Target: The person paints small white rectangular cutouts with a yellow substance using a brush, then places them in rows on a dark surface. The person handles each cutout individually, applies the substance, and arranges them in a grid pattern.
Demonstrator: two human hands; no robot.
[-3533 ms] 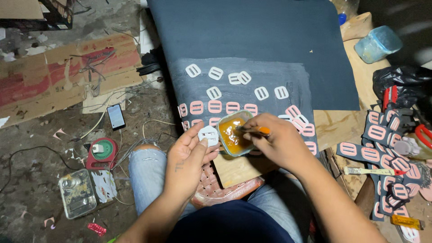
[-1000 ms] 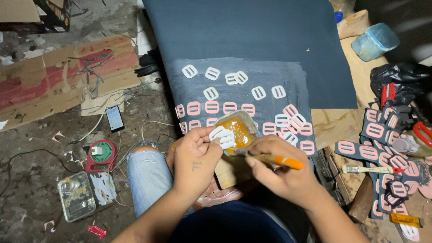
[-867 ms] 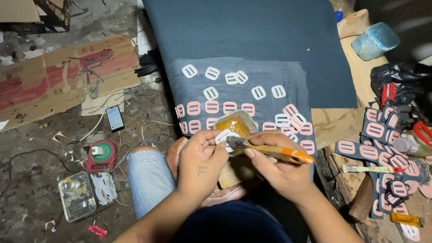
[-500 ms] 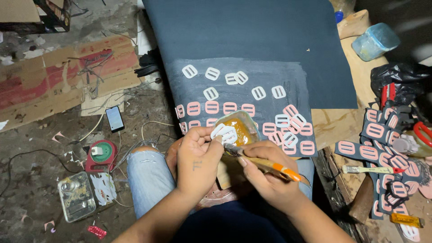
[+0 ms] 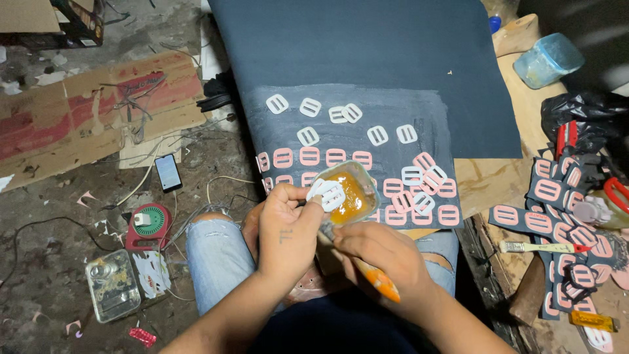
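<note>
Beyond the fingertips, a big dark blue sheet [image 5: 367,59] lies flat on the floor, its near part smeared grey and dotted with small white and pink buckle pieces [image 5: 341,157]. Dirty concrete floor [image 5: 59,216] left of the hands: flattened cardboard [image 5: 85,111], a phone [image 5: 168,172] face up, a round red-and-green gadget [image 5: 151,223], loose cables. Right of the hands: a wooden board [image 5: 524,118], a blue-lidded plastic jar [image 5: 549,60], a heap of dark strips with pink buckles [image 5: 563,223], a spare brush [image 5: 544,247].

Left hand [image 5: 288,233] comes up from the lap, back of hand to camera, fingers curled, thumb and fingertips pinching one white buckle piece [image 5: 327,195]. That piece sits right at the rim of a small tub of amber glue [image 5: 347,193], which is just past the fingertips, over the sheet's near edge.

Right hand [image 5: 386,259] is below and right of the left, touching or nearly so, fingers clenched round an orange-handled brush [image 5: 377,282]; handle points back toward the body, head end up toward the buckle. Bristles hidden behind the left fingers, contact with the piece can't be confirmed.

Ripped jeans at both knees under the hands.
</note>
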